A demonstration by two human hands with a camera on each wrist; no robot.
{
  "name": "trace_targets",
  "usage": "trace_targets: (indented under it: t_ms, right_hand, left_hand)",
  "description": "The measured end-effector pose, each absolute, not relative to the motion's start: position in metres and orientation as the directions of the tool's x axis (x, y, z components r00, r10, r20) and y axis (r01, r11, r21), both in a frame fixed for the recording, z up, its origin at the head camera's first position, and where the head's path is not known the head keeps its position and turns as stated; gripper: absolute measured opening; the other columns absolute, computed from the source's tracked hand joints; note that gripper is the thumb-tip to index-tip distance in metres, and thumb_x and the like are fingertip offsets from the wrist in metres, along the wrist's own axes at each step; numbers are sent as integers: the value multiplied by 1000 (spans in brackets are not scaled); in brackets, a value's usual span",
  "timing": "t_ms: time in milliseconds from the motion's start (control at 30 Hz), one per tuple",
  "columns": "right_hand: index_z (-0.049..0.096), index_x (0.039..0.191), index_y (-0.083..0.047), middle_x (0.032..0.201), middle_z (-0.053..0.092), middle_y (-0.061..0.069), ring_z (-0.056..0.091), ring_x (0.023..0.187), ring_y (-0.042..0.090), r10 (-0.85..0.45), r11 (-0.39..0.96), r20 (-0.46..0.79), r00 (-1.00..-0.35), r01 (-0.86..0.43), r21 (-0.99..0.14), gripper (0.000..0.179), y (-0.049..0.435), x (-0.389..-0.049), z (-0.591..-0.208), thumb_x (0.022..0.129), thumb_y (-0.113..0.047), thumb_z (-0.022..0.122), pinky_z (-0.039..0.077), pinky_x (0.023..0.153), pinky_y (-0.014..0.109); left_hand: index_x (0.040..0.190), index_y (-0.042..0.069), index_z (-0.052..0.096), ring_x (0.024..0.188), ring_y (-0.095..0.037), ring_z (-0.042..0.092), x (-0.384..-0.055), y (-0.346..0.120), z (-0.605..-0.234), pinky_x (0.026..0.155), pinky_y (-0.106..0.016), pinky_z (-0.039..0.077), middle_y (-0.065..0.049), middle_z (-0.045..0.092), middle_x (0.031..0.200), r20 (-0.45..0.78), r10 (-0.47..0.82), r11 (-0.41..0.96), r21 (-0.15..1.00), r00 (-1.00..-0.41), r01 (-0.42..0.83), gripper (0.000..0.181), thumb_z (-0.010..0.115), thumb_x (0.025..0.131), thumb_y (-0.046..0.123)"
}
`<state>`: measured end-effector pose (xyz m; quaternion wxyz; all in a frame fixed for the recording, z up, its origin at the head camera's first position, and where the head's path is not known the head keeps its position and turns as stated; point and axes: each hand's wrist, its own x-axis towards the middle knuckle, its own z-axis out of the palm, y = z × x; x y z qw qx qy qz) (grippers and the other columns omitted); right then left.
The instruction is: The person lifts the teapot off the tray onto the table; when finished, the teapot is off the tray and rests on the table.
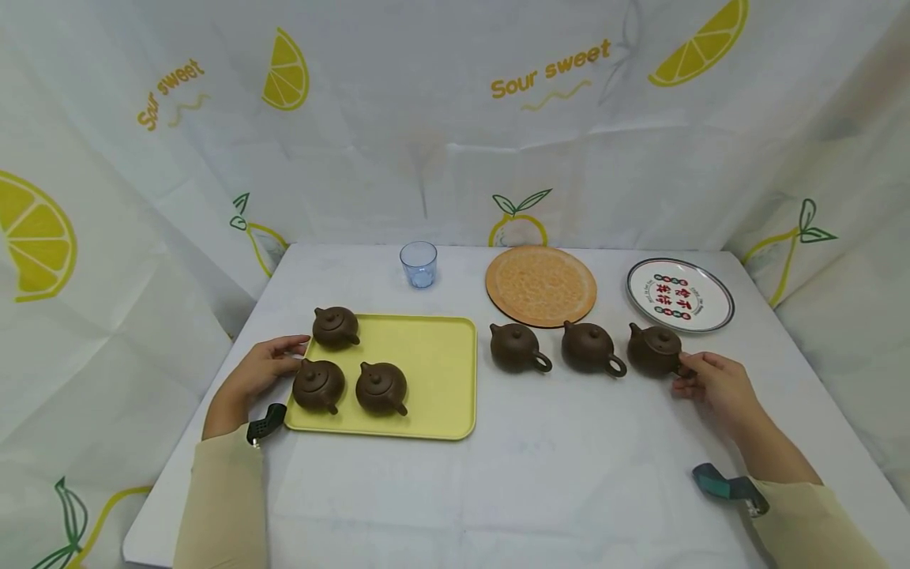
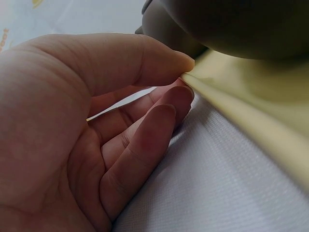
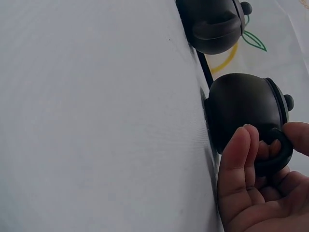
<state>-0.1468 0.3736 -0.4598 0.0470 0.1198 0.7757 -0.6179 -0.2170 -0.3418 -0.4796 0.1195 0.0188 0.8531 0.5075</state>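
Note:
My left hand [image 1: 266, 367] is at the left edge of a yellow tray [image 1: 441, 379]; in the left wrist view thumb and fingertips pinch its rim. On the tray's left half sit several dark brown teapots: one at the back corner [image 1: 336, 327], one at front left [image 1: 317, 386] and one beside it [image 1: 381, 388]. To the right of the tray, a row of teapots stands on the table: a left one [image 1: 515, 347], a middle one [image 1: 590, 347] and a right one [image 1: 650, 350]. My right hand [image 1: 721, 387] grips the right teapot's handle [image 3: 280, 159] between thumb and fingers.
A blue clear glass [image 1: 419, 265] stands at the back, behind the tray. Behind the row of teapots lie a round tan mat [image 1: 542, 284] and a white plate [image 1: 640, 288] with red lettering. A lemon-print curtain [image 1: 398, 174] borders the white table [image 1: 533, 490].

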Motion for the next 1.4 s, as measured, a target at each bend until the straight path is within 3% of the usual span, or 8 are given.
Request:
trace_targets:
  t_ms: [333, 567, 833, 1167, 1400]
  right_hand:
    - [63, 91, 0, 85, 59, 0, 66, 71, 15, 84, 108, -245, -966, 253, -961, 30, 377, -148, -459, 99, -28, 57, 55, 64, 29]
    - [62, 93, 2, 84, 60, -3, 65, 70, 15, 88, 243, -256, -963, 270, -932, 34, 377, -148, -457, 101, -30, 53, 55, 65, 29]
    - [61, 97, 5, 87, 60, -3, 66, 72, 14, 84, 280, -271, -959, 284, -917, 37, 377, -146, -455, 101, -31, 53, 55, 66, 29]
    - [52, 114, 14, 92, 62, 4, 67, 74, 16, 109, 424, -292, -950, 310, -851, 55, 376, -140, -452, 102, -39, 47, 55, 68, 28]
    - [59, 114, 12, 85, 68, 9, 67, 71, 19, 184, 640, -229, -956, 294, -710, 64, 380, -138, -445, 97, -49, 51, 50, 63, 31]
  left_hand:
    - [139, -3, 50, 101, -5, 55, -215, -344, -479, 83, -15, 43, -24, 57, 126, -167, 171, 488, 871, -971, -64, 56, 67, 87, 6]
    - [139, -5, 49, 100, -4, 55, -214, -343, -477, 83, -16, 43, -25, 56, 126, -164, 185, 471, 880, -969, -59, 55, 66, 88, 4]
    - [140, 0, 50, 103, -6, 55, -216, -346, -481, 85, -16, 42, -21, 58, 126, -174, 167, 518, 853, -970, -64, 56, 68, 88, 11]
    - [141, 4, 51, 108, -12, 54, -218, -345, -481, 86, -17, 42, -19, 57, 128, -189, 160, 514, 854, -969, -82, 56, 68, 88, 13]
    - [140, 2, 51, 104, -9, 54, -218, -344, -481, 84, -16, 42, -20, 57, 126, -172, 176, 491, 869, -969, -65, 56, 67, 87, 8]
